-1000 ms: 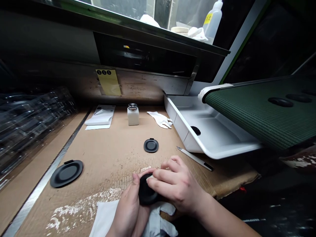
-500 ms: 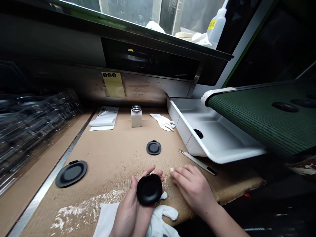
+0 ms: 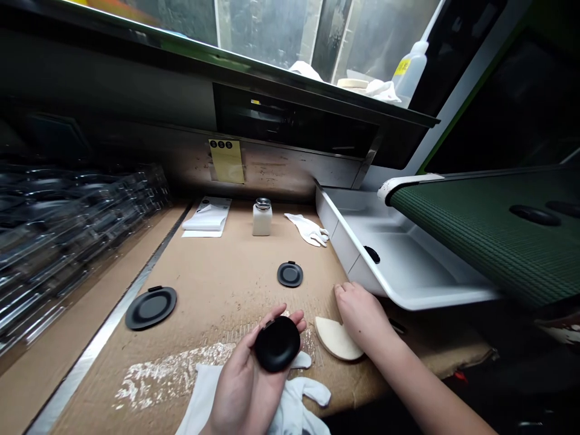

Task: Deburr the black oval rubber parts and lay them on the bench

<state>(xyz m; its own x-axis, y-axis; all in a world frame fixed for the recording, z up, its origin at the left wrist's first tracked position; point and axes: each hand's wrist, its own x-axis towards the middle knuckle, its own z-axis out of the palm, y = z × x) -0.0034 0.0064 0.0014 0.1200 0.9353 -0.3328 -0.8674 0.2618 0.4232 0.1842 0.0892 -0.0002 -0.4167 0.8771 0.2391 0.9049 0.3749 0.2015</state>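
Observation:
My left hand (image 3: 247, 386) is palm up, closed round a black rounded part (image 3: 277, 343) held over the near edge of the cardboard mat (image 3: 217, 272). My right hand (image 3: 362, 314) lies back up on the mat beside the white tray (image 3: 408, 284). Its fingers curl down where a thin tool lies; only the tool's dark end (image 3: 399, 326) shows. A cream round pad (image 3: 333, 337) lies partly under that wrist.
A large black disc (image 3: 151, 307) and a small one (image 3: 290, 274) lie on the mat. A white jar (image 3: 261, 217), a white glove (image 3: 310, 229) and a paper pack (image 3: 206, 220) sit at the back. Clear trays (image 3: 67, 217) are stacked left. A green belt (image 3: 489, 223) carries black parts.
My right hand left the black part and moved right toward the white tray. The cream pad now lies on the mat. My left hand still holds the part.

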